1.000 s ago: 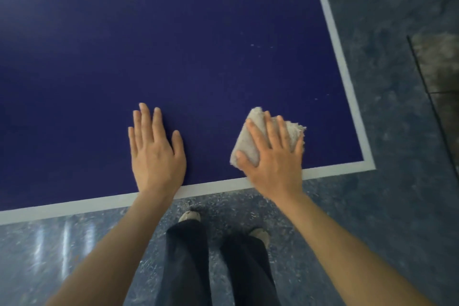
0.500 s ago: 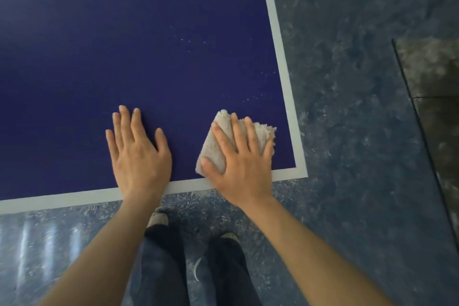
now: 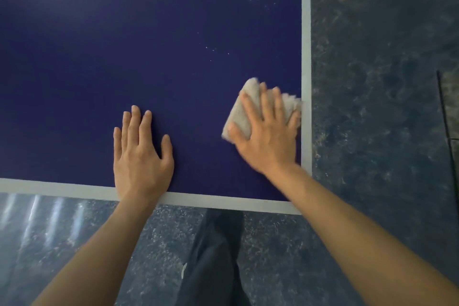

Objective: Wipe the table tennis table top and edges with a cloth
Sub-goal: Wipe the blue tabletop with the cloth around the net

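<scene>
The dark blue table tennis table (image 3: pixel 124 57) fills the upper left, with a white border line along its near edge and its right edge. A folded pale grey cloth (image 3: pixel 242 109) lies near the table's near right corner, its far end touching the right border line. My right hand (image 3: pixel 268 136) presses flat on the cloth with straight, spread fingers. My left hand (image 3: pixel 140 154) rests flat on the blue top, palm down, just inside the near border line. Small white specks dot the top beyond the cloth.
A mottled blue-grey floor (image 3: pixel 385 107) lies to the right of and below the table. My dark trouser legs (image 3: pixel 216 261) stand under the near edge. A darker floor panel (image 3: pixel 452 107) with a black edge shows at far right.
My right hand has slid the cloth to the right, up to the table's right border line. The view has shifted, so the corner now sits lower right. My left hand stays flat on the top.
</scene>
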